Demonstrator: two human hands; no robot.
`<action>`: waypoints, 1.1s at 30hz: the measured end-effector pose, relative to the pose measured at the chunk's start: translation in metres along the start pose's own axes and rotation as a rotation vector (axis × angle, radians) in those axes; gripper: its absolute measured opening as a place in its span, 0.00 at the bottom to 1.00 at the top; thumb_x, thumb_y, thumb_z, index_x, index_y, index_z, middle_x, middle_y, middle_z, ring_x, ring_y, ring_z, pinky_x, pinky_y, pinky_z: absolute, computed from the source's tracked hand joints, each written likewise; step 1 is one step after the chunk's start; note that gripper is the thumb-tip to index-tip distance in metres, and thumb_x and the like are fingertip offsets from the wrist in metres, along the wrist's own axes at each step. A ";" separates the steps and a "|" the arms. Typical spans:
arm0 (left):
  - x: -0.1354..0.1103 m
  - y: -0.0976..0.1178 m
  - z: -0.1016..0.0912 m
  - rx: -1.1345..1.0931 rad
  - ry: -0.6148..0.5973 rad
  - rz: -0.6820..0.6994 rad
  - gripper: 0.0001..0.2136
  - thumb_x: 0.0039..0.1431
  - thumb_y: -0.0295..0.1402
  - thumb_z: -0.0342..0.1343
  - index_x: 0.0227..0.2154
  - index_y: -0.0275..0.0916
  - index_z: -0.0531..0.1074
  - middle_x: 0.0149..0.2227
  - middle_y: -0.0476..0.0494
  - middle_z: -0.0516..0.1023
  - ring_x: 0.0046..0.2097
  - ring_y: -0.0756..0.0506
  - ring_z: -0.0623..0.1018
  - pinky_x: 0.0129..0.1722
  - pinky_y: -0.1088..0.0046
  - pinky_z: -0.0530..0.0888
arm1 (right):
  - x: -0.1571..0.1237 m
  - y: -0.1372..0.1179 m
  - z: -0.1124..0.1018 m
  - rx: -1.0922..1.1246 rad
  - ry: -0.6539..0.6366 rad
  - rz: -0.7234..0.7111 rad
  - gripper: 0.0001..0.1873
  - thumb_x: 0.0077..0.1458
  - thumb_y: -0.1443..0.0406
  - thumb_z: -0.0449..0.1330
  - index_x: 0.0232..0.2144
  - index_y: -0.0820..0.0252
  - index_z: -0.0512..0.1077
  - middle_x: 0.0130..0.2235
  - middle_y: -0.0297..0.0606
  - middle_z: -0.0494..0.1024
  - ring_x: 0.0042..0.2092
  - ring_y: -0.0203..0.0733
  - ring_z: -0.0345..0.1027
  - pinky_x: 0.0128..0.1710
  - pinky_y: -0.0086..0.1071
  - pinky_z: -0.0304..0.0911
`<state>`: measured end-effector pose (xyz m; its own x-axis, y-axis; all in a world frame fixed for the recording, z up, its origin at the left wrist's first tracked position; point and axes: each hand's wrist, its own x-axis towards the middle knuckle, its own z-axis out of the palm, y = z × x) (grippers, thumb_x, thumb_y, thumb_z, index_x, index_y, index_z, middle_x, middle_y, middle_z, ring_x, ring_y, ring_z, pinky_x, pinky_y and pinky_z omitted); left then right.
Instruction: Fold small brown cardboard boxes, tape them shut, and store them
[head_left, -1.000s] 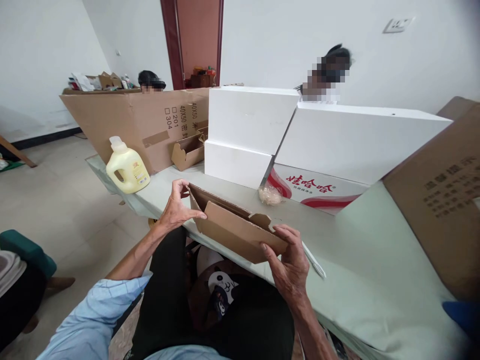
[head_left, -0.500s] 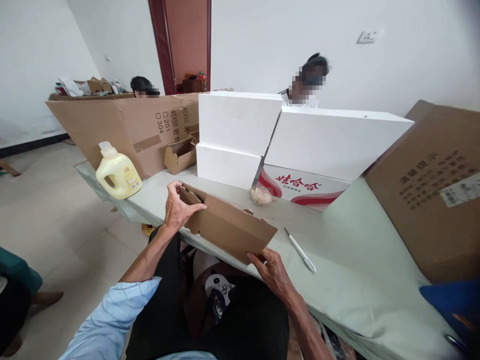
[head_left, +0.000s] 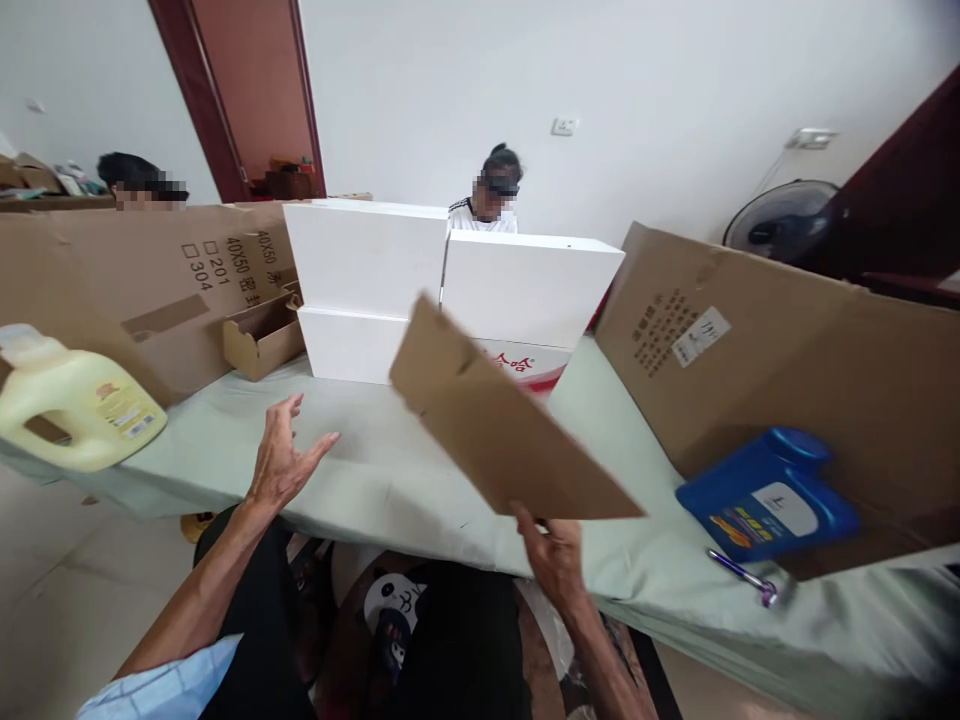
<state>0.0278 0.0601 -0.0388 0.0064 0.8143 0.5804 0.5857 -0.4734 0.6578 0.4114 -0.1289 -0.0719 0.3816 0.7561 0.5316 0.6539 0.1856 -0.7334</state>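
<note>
A long brown cardboard box (head_left: 495, 420), slightly smeared by motion, is tilted up over the table. My right hand (head_left: 553, 555) grips its lower near edge, with the thumb on the side facing me. My left hand (head_left: 281, 455) is off the box, to its left above the green tablecloth (head_left: 360, 430); its fingers and thumb are apart with nothing between them. Behind the lifted box stand stacked white boxes (head_left: 367, 255), and it partly covers a white and red printed carton (head_left: 544, 365).
At left stand a yellow jug (head_left: 82, 405) and an open cardboard box (head_left: 262, 335) before a large carton (head_left: 150, 290). To the right are another large carton (head_left: 780, 370), a blue bottle (head_left: 772, 500) and a purple pen (head_left: 742, 578). Two people sit beyond the boxes.
My left hand has let go of the cardboard box and moved left. My right hand has raised and tilted the box. The view has turned right, bringing the blue bottle and a fan into sight.
</note>
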 end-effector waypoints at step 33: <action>-0.095 -0.080 0.105 0.427 -0.148 0.272 0.12 0.72 0.44 0.55 0.42 0.44 0.79 0.45 0.40 0.82 0.48 0.35 0.78 0.46 0.60 0.71 | 0.228 0.204 -0.024 -0.744 0.172 0.474 0.19 0.71 0.55 0.65 0.55 0.60 0.76 0.55 0.43 0.79 0.53 0.48 0.77 0.55 0.48 0.75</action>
<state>0.0653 0.0555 -0.1965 0.3004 0.7345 0.6085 0.8251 -0.5202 0.2206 0.6471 0.0665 -0.0900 0.7725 0.5344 0.3430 0.6342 -0.6219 -0.4593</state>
